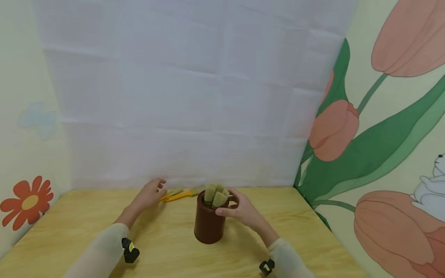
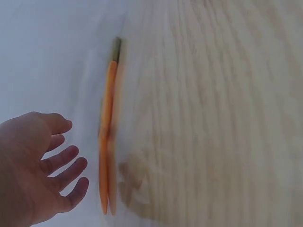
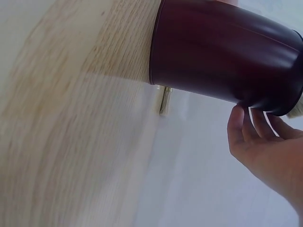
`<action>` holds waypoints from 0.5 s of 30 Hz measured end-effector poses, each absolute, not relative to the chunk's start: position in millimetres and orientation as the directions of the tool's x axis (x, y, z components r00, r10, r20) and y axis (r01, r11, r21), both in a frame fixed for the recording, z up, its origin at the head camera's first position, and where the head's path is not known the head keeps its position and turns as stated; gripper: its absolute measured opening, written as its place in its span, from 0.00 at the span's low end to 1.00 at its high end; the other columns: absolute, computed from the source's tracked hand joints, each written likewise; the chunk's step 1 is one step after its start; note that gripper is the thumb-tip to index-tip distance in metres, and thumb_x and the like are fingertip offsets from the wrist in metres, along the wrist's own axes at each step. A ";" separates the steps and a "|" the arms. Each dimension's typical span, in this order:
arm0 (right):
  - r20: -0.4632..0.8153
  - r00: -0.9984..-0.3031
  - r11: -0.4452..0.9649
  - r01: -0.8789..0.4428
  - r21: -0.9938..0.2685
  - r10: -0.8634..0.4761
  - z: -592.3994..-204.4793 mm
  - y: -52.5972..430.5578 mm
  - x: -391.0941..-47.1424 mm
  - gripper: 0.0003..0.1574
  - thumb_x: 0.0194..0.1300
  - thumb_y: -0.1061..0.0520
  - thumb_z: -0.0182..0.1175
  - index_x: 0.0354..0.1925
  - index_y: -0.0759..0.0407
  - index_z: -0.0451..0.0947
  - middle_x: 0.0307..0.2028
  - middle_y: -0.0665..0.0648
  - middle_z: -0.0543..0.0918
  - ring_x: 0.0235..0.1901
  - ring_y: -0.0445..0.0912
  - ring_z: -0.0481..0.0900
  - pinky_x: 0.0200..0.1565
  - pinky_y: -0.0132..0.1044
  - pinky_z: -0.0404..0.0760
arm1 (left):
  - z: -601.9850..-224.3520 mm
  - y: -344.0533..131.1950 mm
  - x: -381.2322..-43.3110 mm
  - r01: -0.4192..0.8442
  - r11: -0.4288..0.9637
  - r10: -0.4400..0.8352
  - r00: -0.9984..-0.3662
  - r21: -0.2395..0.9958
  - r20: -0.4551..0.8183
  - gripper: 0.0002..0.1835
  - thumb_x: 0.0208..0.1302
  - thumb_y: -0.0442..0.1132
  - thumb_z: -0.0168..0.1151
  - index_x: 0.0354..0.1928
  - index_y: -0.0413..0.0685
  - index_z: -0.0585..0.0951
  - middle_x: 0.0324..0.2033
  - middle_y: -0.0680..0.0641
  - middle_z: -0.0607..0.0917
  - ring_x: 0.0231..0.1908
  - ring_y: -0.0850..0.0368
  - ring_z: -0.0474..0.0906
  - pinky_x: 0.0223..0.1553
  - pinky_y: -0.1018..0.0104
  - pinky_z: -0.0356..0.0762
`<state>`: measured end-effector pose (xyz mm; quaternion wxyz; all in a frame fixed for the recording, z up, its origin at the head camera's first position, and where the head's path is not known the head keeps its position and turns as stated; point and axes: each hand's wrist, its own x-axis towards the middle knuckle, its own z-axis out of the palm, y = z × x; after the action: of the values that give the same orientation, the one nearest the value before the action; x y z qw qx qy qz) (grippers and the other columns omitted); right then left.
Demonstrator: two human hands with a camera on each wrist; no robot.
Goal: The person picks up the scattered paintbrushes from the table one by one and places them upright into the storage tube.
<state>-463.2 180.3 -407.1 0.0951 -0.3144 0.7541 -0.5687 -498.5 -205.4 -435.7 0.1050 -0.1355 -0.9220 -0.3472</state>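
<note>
A dark brown cylindrical cup [image 1: 208,226] stands upright on the table, with several pale brush heads [image 1: 219,197] sticking out of its top. My right hand [image 1: 246,210] grips the cup near the rim, thumb in front and fingers behind; in the right wrist view its fingertips [image 3: 236,113] meet the cup's side. To the left of the cup, paintbrushes with orange handles [image 1: 179,196] and pale bristles lie at the back of the table. Beside their handle ends, my left hand [image 1: 149,194] hovers with loosely bent fingers and nothing in it.
The light wooden table [image 1: 167,243] ends at the back against a creased white sheet [image 1: 180,96]. A wall painted with large tulips [image 1: 333,131] stands on the right, and one with a red flower [image 1: 28,202] on the left. Black wrist cameras [image 1: 130,251] sit on both sleeves.
</note>
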 end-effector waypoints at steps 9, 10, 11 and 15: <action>0.220 -0.773 0.134 -0.365 -0.921 -0.595 -413.3 175.1 -464.1 0.43 0.64 0.46 0.73 0.72 0.41 0.67 0.60 0.54 0.75 0.55 0.53 0.79 0.47 0.47 0.84 | -447.7 -201.7 -510.3 0.245 0.851 0.166 -0.965 0.465 0.205 0.15 0.74 0.35 0.57 0.53 0.28 0.81 0.45 0.33 0.83 0.48 0.34 0.80 0.46 0.39 0.78; 0.222 -0.774 0.134 -0.367 -0.920 -0.593 -413.1 175.2 -464.4 0.43 0.64 0.45 0.73 0.72 0.40 0.67 0.60 0.54 0.75 0.54 0.53 0.80 0.47 0.47 0.84 | -447.4 -200.1 -510.7 0.243 0.863 0.168 -0.965 0.443 0.202 0.14 0.74 0.35 0.58 0.51 0.30 0.83 0.45 0.34 0.84 0.47 0.35 0.80 0.46 0.39 0.78; 0.225 -0.774 0.132 -0.369 -0.920 -0.592 -412.8 175.5 -464.6 0.43 0.64 0.45 0.73 0.72 0.40 0.67 0.60 0.55 0.76 0.54 0.53 0.80 0.47 0.47 0.84 | -447.0 -198.3 -511.0 0.241 0.872 0.170 -0.965 0.425 0.199 0.13 0.74 0.35 0.58 0.50 0.32 0.84 0.45 0.35 0.84 0.48 0.36 0.79 0.45 0.39 0.79; 0.239 -0.778 0.136 -0.382 -0.914 -0.580 -411.8 178.2 -466.3 0.44 0.63 0.44 0.73 0.72 0.40 0.67 0.60 0.54 0.75 0.54 0.52 0.80 0.48 0.46 0.84 | -444.7 -192.1 -514.5 0.255 0.892 0.194 -0.962 0.373 0.193 0.11 0.73 0.35 0.61 0.50 0.37 0.86 0.48 0.35 0.83 0.51 0.34 0.77 0.46 0.39 0.78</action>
<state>-466.3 178.2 -411.8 0.0863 -0.3215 0.7485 -0.5735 -514.5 -192.1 -444.7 0.0755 -0.1157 -0.9698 -0.2011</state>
